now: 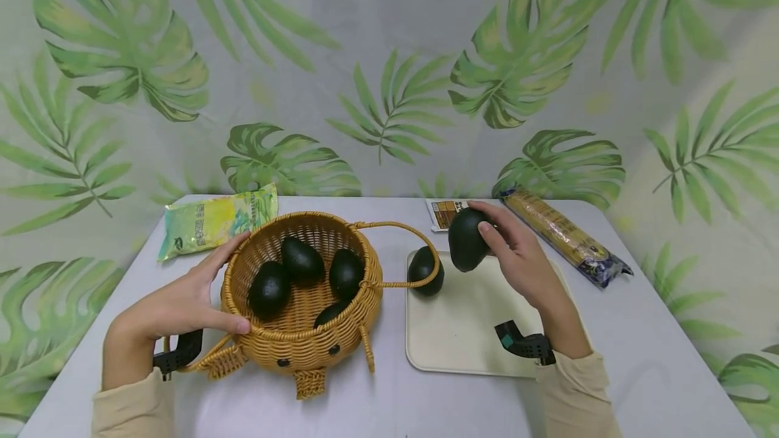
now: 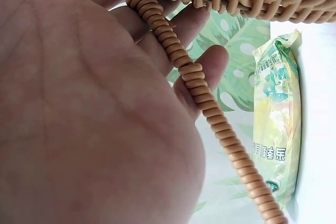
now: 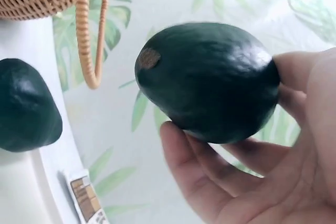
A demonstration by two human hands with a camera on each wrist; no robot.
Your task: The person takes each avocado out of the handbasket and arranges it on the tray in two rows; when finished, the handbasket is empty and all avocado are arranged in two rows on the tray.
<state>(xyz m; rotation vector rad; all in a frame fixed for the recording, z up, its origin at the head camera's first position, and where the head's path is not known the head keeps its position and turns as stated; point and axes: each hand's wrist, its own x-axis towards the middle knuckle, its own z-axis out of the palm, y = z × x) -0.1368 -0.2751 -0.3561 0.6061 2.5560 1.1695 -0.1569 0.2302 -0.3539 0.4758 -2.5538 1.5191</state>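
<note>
My right hand [image 1: 517,249] holds a dark green avocado [image 1: 467,240] above the tray, thumb on one side and fingers on the other. In the right wrist view the held avocado [image 3: 210,85] shows its brown stem end. My left hand [image 1: 182,299] grips the left side of a round wicker basket [image 1: 304,345], its thumb at the rim. Several avocados [image 1: 302,261] lie inside the basket. Another avocado [image 1: 424,272] sits at the left end of the cream tray [image 1: 475,330], partly behind the basket's right handle [image 1: 435,255]. The left wrist view shows fingers behind the wicker handle [image 2: 215,114].
A yellow-green packet [image 1: 213,222] lies at the back left of the white table [image 1: 420,404]. Behind the tray is a small brown-and-white packet [image 1: 443,213]. A long pack of noodles [image 1: 566,235] lies at the back right. A leaf-patterned cloth [image 1: 389,86] hangs behind.
</note>
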